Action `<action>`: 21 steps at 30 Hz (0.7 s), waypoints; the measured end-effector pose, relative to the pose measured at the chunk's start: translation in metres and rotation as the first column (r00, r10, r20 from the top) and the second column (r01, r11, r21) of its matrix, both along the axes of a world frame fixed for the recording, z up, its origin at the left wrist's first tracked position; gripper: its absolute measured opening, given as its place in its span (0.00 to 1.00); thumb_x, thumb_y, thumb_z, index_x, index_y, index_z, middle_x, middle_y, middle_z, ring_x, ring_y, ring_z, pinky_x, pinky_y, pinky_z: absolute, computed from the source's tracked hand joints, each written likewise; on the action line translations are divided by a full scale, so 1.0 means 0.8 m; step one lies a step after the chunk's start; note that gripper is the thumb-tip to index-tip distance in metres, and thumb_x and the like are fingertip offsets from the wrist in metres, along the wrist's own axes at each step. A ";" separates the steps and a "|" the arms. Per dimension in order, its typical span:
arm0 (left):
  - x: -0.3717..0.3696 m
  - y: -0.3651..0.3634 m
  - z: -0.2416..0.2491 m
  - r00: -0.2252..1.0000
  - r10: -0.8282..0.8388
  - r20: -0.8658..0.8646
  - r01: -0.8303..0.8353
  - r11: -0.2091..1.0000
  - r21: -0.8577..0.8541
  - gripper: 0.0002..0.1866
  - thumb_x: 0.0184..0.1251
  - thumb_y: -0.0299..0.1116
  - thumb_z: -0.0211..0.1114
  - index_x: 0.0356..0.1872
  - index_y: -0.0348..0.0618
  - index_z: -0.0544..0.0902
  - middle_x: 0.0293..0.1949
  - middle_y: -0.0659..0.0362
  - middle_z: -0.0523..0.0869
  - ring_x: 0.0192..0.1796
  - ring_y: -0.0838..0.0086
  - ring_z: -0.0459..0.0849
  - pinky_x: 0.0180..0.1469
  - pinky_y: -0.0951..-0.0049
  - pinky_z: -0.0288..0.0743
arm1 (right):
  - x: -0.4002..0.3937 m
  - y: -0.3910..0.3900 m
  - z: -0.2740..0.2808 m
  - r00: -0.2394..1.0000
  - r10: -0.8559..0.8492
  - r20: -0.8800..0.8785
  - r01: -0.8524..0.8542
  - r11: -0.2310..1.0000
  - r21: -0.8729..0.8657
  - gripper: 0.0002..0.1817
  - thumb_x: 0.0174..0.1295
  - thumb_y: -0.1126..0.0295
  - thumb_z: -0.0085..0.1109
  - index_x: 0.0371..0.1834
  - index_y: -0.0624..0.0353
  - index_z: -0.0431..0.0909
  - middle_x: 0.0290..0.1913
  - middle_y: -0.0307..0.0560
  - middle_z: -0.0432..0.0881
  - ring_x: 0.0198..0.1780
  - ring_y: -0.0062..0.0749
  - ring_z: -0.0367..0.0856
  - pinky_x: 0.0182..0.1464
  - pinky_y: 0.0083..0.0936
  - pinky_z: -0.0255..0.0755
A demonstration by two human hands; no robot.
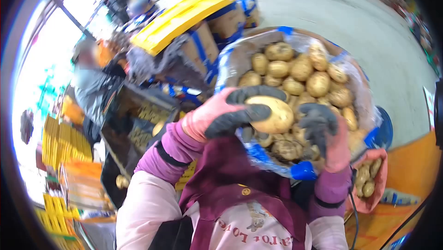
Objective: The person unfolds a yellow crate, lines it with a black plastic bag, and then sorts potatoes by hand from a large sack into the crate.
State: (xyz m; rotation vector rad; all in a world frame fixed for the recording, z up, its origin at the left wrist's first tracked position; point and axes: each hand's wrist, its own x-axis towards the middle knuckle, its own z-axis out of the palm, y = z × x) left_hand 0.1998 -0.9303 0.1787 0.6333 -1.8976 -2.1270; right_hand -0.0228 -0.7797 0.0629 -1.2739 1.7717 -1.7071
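Note:
Gloved in pink and black, my left hand (237, 111) is closed round a large pale potato (274, 115), holding it above a big round container (224, 68) lined with plastic and blue tape. Many potatoes (318, 84) of different sizes fill that container. On its right side, my right hand (323, 127) hangs over the potatoes with bent fingers. Blur and the glove's dark fingers hide whether anything lies between them.
A dark machine trough (138, 107) with a few potatoes stands at the left. Beyond it are a person (90, 81), yellow crates (64, 144) and a yellow board (184, 17) over boxes. A pink bag of potatoes (367, 181) is at the right.

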 end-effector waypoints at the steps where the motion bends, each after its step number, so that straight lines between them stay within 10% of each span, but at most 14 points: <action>1: 0.042 -0.016 0.003 0.987 0.159 -0.011 -0.159 0.987 -0.020 0.30 0.65 0.43 0.67 0.63 0.33 0.75 0.45 0.54 0.88 0.31 0.78 0.86 0.30 0.78 0.79 | -0.012 -0.004 0.013 0.996 0.076 0.055 -0.082 0.989 0.122 0.17 0.64 0.71 0.56 0.55 0.63 0.77 0.40 0.43 0.84 0.40 0.28 0.83 0.42 0.22 0.76; 3: 0.139 -0.069 0.002 0.919 0.393 -0.030 -0.393 0.908 -0.147 0.31 0.64 0.48 0.65 0.58 0.29 0.77 0.42 0.49 0.88 0.32 0.70 0.88 0.29 0.75 0.81 | 0.004 -0.007 0.046 0.978 0.150 0.142 -0.158 0.986 0.046 0.25 0.69 0.54 0.53 0.60 0.61 0.76 0.39 0.37 0.83 0.33 0.18 0.79 0.32 0.15 0.69; 7: 0.340 -0.155 -0.029 0.645 0.764 -0.033 -0.690 0.564 -0.453 0.21 0.67 0.40 0.67 0.56 0.40 0.81 0.42 0.59 0.87 0.35 0.77 0.86 0.32 0.76 0.81 | 0.000 -0.026 0.035 0.979 0.037 0.201 -0.070 0.985 0.160 0.23 0.72 0.58 0.49 0.61 0.62 0.76 0.37 0.37 0.83 0.28 0.13 0.75 0.27 0.11 0.66; 11: 0.515 -0.227 -0.204 0.446 0.784 0.431 -0.374 0.601 -0.707 0.18 0.61 0.40 0.73 0.48 0.39 0.86 0.37 0.60 0.89 0.37 0.75 0.86 0.40 0.71 0.82 | 0.011 -0.043 0.045 0.988 0.041 0.149 -0.077 0.966 0.245 0.22 0.71 0.60 0.49 0.61 0.63 0.76 0.38 0.39 0.83 0.30 0.16 0.77 0.28 0.12 0.68; 13: 0.542 -0.229 -0.282 0.549 0.615 0.566 -0.063 0.706 -0.705 0.19 0.60 0.40 0.73 0.47 0.39 0.86 0.36 0.59 0.89 0.36 0.73 0.86 0.39 0.69 0.81 | 0.012 -0.042 0.048 0.991 -0.006 0.130 -0.029 0.964 0.264 0.22 0.71 0.61 0.49 0.61 0.64 0.76 0.39 0.40 0.83 0.31 0.17 0.78 0.29 0.13 0.69; 14: 0.493 -0.208 -0.261 0.416 0.593 0.690 -0.443 0.794 -0.416 0.16 0.62 0.39 0.72 0.46 0.40 0.86 0.33 0.60 0.88 0.33 0.74 0.85 0.36 0.69 0.80 | 0.009 -0.040 0.044 0.979 0.041 0.201 -0.080 0.979 0.189 0.22 0.71 0.61 0.49 0.61 0.63 0.76 0.40 0.41 0.83 0.32 0.18 0.78 0.30 0.13 0.70; 15: 0.516 -0.225 -0.286 0.550 0.407 0.729 0.035 0.861 -0.508 0.14 0.63 0.39 0.71 0.43 0.39 0.86 0.30 0.61 0.87 0.29 0.75 0.83 0.32 0.69 0.79 | 0.003 -0.038 0.041 0.961 0.085 0.262 -0.116 0.987 0.107 0.22 0.72 0.61 0.48 0.61 0.63 0.76 0.41 0.42 0.83 0.32 0.19 0.78 0.30 0.14 0.71; 16: 0.484 -0.223 -0.275 0.425 0.594 0.682 -0.273 0.803 -0.529 0.13 0.64 0.38 0.69 0.40 0.36 0.86 0.27 0.61 0.86 0.26 0.77 0.81 0.30 0.69 0.78 | -0.001 -0.037 0.043 0.948 0.066 0.310 -0.107 0.987 0.118 0.21 0.72 0.62 0.49 0.61 0.64 0.76 0.41 0.43 0.83 0.33 0.19 0.79 0.31 0.14 0.71; 17: 0.506 -0.262 -0.305 0.410 0.733 0.542 -0.231 0.659 -0.716 0.18 0.61 0.44 0.70 0.33 0.35 0.87 0.26 0.57 0.86 0.29 0.71 0.85 0.32 0.67 0.77 | 0.000 -0.037 0.045 0.932 0.042 0.360 -0.094 0.987 0.128 0.20 0.72 0.63 0.49 0.60 0.64 0.76 0.42 0.43 0.83 0.33 0.19 0.79 0.32 0.15 0.72; 19: 0.403 -0.242 -0.193 0.430 0.885 0.180 -0.675 0.448 -0.587 0.12 0.66 0.39 0.67 0.38 0.39 0.85 0.25 0.58 0.85 0.23 0.73 0.82 0.23 0.72 0.75 | 0.004 -0.034 0.042 0.948 0.058 0.313 -0.092 0.991 0.096 0.18 0.71 0.66 0.52 0.60 0.64 0.76 0.42 0.43 0.83 0.33 0.19 0.79 0.32 0.16 0.72; 21: 0.316 -0.242 -0.111 0.509 0.860 -0.037 -0.683 0.378 -0.625 0.10 0.70 0.37 0.64 0.39 0.41 0.86 0.27 0.63 0.86 0.24 0.81 0.80 0.25 0.77 0.73 | 0.001 -0.033 0.039 0.974 0.039 0.223 -0.082 0.980 0.183 0.21 0.70 0.62 0.53 0.62 0.61 0.75 0.42 0.40 0.83 0.34 0.19 0.80 0.33 0.15 0.72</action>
